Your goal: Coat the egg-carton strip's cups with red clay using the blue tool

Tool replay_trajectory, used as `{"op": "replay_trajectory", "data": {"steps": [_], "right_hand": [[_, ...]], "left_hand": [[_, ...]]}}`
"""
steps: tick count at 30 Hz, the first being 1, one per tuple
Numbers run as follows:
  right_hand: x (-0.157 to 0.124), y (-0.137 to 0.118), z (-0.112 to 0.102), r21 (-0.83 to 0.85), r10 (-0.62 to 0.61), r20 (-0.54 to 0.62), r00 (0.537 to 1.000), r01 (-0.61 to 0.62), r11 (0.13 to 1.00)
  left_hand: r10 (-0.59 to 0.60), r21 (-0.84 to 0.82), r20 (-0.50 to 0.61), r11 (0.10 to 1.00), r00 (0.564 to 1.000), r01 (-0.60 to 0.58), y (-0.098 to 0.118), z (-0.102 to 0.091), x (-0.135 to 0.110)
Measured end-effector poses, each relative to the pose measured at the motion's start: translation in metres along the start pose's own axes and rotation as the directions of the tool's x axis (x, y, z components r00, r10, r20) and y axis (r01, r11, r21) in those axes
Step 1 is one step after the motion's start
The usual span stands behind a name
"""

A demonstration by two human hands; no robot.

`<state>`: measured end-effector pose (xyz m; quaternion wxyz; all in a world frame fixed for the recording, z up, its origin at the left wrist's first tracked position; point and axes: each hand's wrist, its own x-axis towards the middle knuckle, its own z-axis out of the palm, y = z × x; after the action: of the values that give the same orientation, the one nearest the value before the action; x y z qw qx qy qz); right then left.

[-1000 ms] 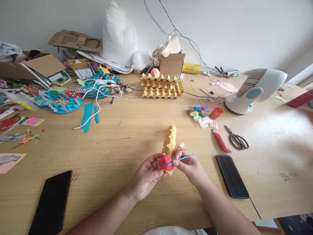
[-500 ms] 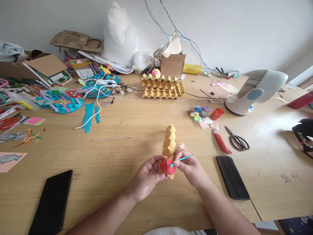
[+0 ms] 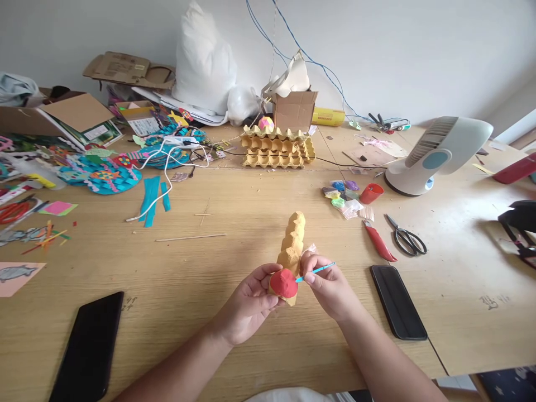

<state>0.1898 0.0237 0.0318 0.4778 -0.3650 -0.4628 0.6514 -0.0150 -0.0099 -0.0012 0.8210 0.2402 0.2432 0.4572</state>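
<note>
My left hand (image 3: 251, 298) is wrapped round the near end of a yellow strip of egg-carton cups (image 3: 292, 245), which points away from me over the wooden table (image 3: 234, 223). A lump of red clay (image 3: 283, 282) sits on that near end, against my left thumb. My right hand (image 3: 326, 287) pinches a thin blue stick tool (image 3: 318, 271), its tip touching the red clay.
Black phones lie at the lower left (image 3: 87, 349) and beside my right forearm (image 3: 397, 301). Scissors (image 3: 406, 237), a red cutter (image 3: 379, 240), a red cup (image 3: 371, 192) and clay bits lie right of centre. A white fan (image 3: 435, 153) stands far right, stacked egg trays (image 3: 276, 148) at the back, paper crafts (image 3: 104, 170) left.
The red clay end has tilted slightly, showing a small bump. A dark object has come into view at the right edge. My hands have barely shifted.
</note>
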Motion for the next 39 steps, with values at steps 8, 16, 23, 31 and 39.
{"op": "replay_trajectory", "data": {"steps": [8,16,23,31,39], "right_hand": [[-0.0008,0.003,0.0019,-0.099,-0.025,-0.004,1.0,0.025,0.995],[-0.0038,-0.0039,0.0035,-0.343,-0.104,0.019,0.994,0.104,0.933],[-0.0032,0.0002,0.0026,-0.378,-0.162,0.052,0.985,0.17,0.91],[-0.005,0.0008,0.0038,-0.424,-0.195,0.047,0.98,0.196,0.884],[-0.0046,0.003,0.0036,-0.402,-0.236,0.083,0.968,0.25,0.881]], "left_hand": [[0.007,-0.123,-0.043,0.992,0.999,-0.013,0.0058,-0.0026,0.0016],[-0.002,-0.093,-0.033,0.996,0.999,-0.001,0.0027,0.0005,0.0015],[0.001,-0.078,-0.031,0.997,1.0,-0.003,0.0,0.0013,0.0004],[0.022,-0.063,-0.091,0.998,0.996,-0.028,-0.002,0.0019,0.0002],[0.043,-0.034,-0.052,0.998,0.998,-0.045,-0.0034,0.0021,0.0013]]}}
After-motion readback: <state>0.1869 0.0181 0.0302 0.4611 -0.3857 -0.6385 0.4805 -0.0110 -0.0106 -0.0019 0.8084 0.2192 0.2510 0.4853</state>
